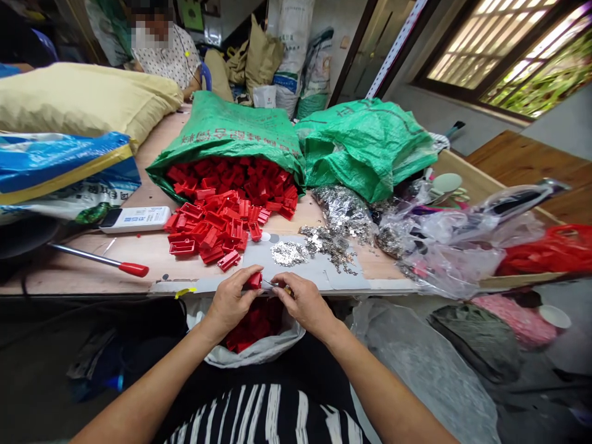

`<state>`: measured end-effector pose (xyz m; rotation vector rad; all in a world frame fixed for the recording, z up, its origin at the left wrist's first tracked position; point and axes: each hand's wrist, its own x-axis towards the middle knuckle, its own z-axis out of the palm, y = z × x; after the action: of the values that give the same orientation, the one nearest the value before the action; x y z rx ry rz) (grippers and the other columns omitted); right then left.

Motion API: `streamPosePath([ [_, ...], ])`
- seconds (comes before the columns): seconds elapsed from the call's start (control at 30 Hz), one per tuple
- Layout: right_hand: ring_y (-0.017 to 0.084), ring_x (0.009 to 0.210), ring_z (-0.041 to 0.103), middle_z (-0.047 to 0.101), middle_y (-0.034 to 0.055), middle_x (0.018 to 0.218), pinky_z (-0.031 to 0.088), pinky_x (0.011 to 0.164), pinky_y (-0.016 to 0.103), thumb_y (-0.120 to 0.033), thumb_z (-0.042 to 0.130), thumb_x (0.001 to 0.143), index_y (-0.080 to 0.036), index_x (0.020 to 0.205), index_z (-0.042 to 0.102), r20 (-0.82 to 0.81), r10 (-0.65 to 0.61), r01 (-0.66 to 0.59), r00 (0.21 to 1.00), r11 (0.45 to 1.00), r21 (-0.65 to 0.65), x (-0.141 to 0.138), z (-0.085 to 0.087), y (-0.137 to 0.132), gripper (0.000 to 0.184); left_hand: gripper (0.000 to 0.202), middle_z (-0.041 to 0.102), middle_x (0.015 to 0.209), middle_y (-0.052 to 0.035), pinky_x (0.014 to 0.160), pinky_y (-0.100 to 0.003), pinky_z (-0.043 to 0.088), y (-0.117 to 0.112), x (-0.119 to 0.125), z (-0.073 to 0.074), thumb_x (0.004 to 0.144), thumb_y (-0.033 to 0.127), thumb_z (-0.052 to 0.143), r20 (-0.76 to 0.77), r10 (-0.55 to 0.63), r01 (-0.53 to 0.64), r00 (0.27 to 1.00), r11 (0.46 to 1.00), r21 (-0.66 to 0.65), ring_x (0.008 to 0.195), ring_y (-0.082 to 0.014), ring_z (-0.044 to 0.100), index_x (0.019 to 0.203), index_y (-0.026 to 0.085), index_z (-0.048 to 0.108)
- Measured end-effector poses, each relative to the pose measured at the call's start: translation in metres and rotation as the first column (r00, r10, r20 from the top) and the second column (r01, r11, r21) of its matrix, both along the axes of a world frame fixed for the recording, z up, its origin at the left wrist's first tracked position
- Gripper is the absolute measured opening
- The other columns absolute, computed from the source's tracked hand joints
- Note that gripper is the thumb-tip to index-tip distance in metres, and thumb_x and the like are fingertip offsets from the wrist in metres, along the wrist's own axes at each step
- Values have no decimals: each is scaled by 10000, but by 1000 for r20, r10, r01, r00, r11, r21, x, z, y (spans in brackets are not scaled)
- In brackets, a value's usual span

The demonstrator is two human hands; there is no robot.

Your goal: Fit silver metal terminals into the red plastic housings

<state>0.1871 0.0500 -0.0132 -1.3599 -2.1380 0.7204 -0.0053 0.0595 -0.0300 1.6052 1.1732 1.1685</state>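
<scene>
At the table's front edge, my left hand (234,302) pinches a small red plastic housing (254,281) between thumb and fingers. Facing it, my right hand (305,303) is closed on a thin metal-tipped tool (268,283). The tool's tip points at the red housing; its grip is mostly hidden by my fingers, with a bit of yellow showing. Below both hands, a white sack (277,348) holds more red housings. A heap of red housings (217,225) spills toward me from a green woven sack (235,132). Small silvery metal pieces (289,253) lie just beyond my right hand.
Darker metal bits (330,246) and a plastic bag of metal parts (345,213) lie to the right. A red-tipped lever (134,269) juts out at left, near a white box (136,219). Clear plastic bags (439,246) crowd the right side. Another person (169,55) sits across.
</scene>
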Motion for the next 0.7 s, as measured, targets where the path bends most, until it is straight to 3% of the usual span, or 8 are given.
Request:
streamPosePath([
  [0.1, 169, 866, 580, 623, 42, 908, 442, 784, 289, -150, 547, 867, -211, 969, 624, 10, 31, -31, 999, 1000, 3, 0, 1, 3, 141, 381, 719, 1006, -49, 890, -357, 457, 4, -1, 1, 681, 147, 699, -37, -28, 28, 999, 1000, 14, 941, -241, 642, 1044, 266, 697],
  [0.4, 167, 870, 584, 612, 48, 913, 456, 798, 284, -132, 546, 866, -203, 975, 646, 58, 80, -80, 995, 997, -2, -2, 1, 8, 164, 365, 727, 993, -48, 813, -317, 487, 8, -6, -3, 714, 151, 683, -172, -68, 87, 983, 991, 105, 878, -222, 663, 1065, 252, 682],
  [0.7, 150, 862, 592, 623, 39, 901, 446, 782, 252, -144, 541, 877, -197, 942, 656, 92, 42, -37, 995, 998, -46, -4, 3, 8, 142, 355, 722, 1044, -65, 863, -326, 498, 10, -8, -7, 744, 137, 661, -271, -82, 122, 959, 983, 135, 933, -209, 666, 1091, 208, 649],
])
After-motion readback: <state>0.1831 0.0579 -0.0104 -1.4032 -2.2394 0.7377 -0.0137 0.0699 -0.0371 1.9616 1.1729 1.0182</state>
